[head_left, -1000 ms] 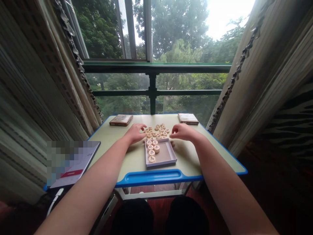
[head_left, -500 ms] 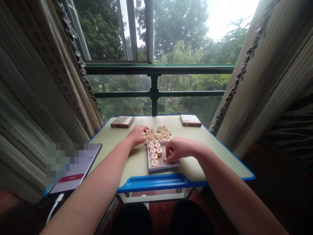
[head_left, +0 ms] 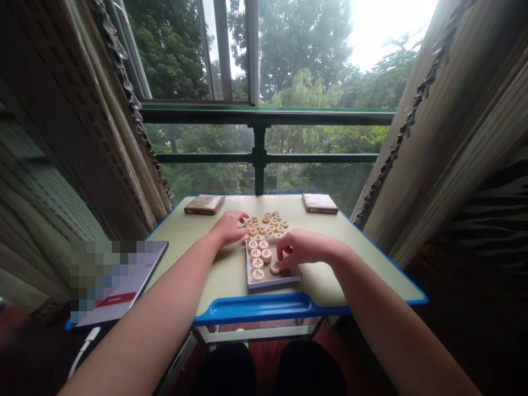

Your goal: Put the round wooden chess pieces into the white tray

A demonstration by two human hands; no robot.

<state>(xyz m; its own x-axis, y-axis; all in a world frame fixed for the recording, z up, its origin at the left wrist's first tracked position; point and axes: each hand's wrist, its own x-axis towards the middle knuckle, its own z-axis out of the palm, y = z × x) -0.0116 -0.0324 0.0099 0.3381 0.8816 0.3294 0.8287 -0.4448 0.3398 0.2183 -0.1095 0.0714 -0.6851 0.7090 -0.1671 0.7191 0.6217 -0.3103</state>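
My right hand [head_left: 303,247] reaches into a shallow white box tray [head_left: 274,284]. Its bent fingers are closed at the right edge of a round wooden Chinese chess piece [head_left: 275,268] lying on the tray floor. Several more pieces with dark characters, among them a chess piece in the front left corner [head_left: 258,274], fill the left side of the tray. My left hand [head_left: 230,227] rests beyond the tray's left side, thumb and fingers apart, at the edge of a loose pile of pieces [head_left: 270,227]. Some of its fingers are hidden behind the hand.
Two flat brown boxes stand at the back of the table, a left box [head_left: 205,204] and a right box [head_left: 320,203]. A tablet [head_left: 119,291] with a white cable [head_left: 84,349] lies at the left edge. The table's blue front rim [head_left: 256,309] has a groove.
The piece under my right fingers shows more of its face, as the fingers sit more to its right. My left hand stays at the pile. The whole view has shifted slightly.
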